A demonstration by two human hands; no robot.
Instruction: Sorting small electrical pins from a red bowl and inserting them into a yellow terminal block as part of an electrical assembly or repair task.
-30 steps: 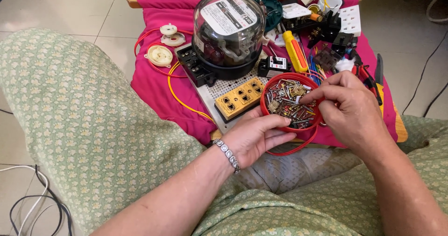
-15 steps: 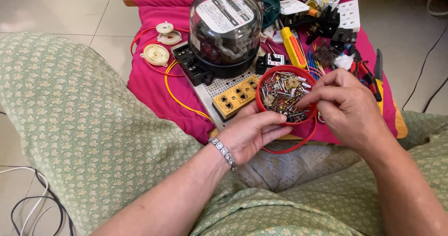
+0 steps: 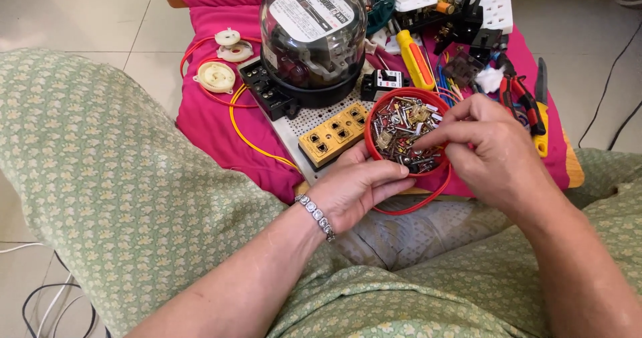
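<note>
Hands work over a red round tray [image 3: 372, 121] filled with small metal screws [image 3: 401, 134] and fittings, positioned at the near edge of a pink cloth [image 3: 207, 121]. Left hand [image 3: 358, 189] — bracelet at the wrist — cups the tray from below, fingers curled narrowly along its near rim. Right hand [image 3: 491, 152] reaches in from the right, thumb and forefinger pinched close among the screws; whether a piece sits between them cannot be told. Just beside the tray lies a yellow socket block [image 3: 333, 135] on a perforated board [image 3: 294, 125]. Behind stands a glass-domed meter [image 3: 312, 34] — and a yellow-handled screwdriver [image 3: 414, 58].
</note>
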